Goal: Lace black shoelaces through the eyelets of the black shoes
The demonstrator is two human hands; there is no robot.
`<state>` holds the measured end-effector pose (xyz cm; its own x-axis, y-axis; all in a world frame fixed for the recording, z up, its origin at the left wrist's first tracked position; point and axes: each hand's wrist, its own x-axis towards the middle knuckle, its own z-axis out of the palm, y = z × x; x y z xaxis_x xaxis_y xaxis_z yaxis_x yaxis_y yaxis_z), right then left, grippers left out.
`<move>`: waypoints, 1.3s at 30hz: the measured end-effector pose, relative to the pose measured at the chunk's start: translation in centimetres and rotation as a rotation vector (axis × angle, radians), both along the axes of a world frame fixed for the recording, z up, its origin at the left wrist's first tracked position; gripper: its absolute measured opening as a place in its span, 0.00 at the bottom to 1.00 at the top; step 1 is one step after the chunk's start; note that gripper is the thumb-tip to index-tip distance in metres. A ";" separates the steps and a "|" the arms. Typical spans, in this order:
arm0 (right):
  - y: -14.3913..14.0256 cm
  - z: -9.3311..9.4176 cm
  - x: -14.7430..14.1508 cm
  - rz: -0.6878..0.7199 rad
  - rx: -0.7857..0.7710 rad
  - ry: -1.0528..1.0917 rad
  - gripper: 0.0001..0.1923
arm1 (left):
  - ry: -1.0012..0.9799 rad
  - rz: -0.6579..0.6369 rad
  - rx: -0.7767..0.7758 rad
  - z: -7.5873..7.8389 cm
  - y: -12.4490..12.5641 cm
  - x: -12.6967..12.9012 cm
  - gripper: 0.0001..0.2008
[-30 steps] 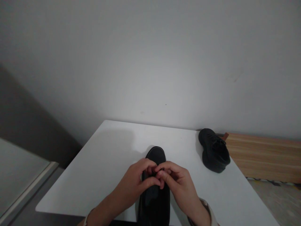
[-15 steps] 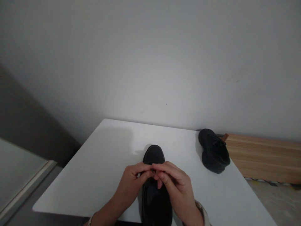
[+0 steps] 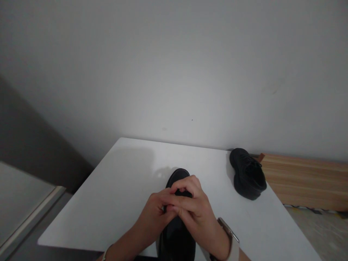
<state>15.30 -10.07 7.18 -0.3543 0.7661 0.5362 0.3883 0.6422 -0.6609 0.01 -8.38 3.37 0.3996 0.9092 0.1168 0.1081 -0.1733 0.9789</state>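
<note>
A black shoe lies on the white table in front of me, its toe pointing away toward the wall. My left hand and my right hand meet over the middle of the shoe, where the lacing would be. Fingers of both hands are bent and pinched together, touching each other. Whatever lies between the fingertips is hidden, and I see no lace there. A second black shoe, with laces, stands at the table's right edge, apart from my hands.
The white table reaches back to a grey wall. Beyond its right edge is a wood-grained panel above a pale floor. A watch is on my right wrist. A light ledge runs at the lower left.
My right hand has turned and its fingers now arch over the left fingertips, covering more of the shoe's front. The held shoe has shifted slightly leftward at its heel end.
</note>
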 end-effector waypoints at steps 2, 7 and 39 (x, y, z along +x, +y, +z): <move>0.0 -0.1 -0.3 0.033 -0.008 0.007 0.21 | -0.030 0.000 -0.018 -0.2 -0.1 0.1 0.06; -0.5 -0.6 0.8 0.000 -0.113 0.041 0.18 | -0.046 0.017 0.004 0.0 -0.1 0.3 0.06; -2.5 -3.6 3.8 -0.063 -0.228 0.044 0.23 | 0.431 0.005 1.276 1.0 -0.8 0.5 0.09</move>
